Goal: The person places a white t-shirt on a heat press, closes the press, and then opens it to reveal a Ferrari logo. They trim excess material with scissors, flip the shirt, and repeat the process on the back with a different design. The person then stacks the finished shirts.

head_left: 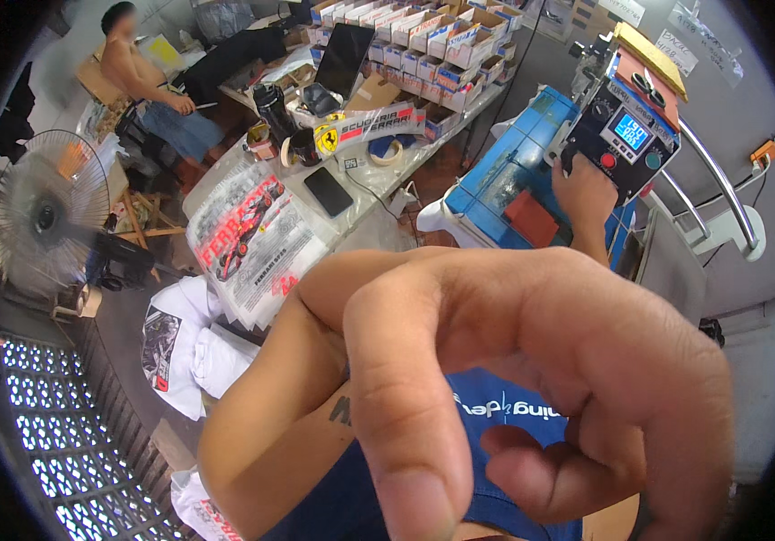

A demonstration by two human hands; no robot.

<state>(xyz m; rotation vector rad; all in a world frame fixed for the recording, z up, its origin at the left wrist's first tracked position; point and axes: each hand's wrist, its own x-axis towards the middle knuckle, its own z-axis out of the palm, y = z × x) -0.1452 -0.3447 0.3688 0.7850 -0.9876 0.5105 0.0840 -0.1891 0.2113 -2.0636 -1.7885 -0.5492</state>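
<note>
My left hand (pixel 532 361) looms large close to the camera, its thumb hanging down and its bent fingers apart from it, with nothing between them. Beyond it, my right hand (pixel 586 191) reaches to the lower left corner of a heat press control box (pixel 627 135). Its fingers curl around a dark part there, mostly hidden by the hand. The box has a lit blue display, a red button and a green button. Beside that hand lies a red square pad (pixel 532 218) on the press's blue bed (pixel 496 167). Scissors (pixel 647 87) rest on top of the box.
A table at the centre bears printed film sheets (pixel 248 239), a phone (pixel 328 191), a tape roll (pixel 386 151) and a laptop (pixel 344 59). Stacked cardboard bins (pixel 433 36) stand behind. White shirts (pixel 193 347) and a fan (pixel 45 215) are at left; a person (pixel 148 86) sits far left.
</note>
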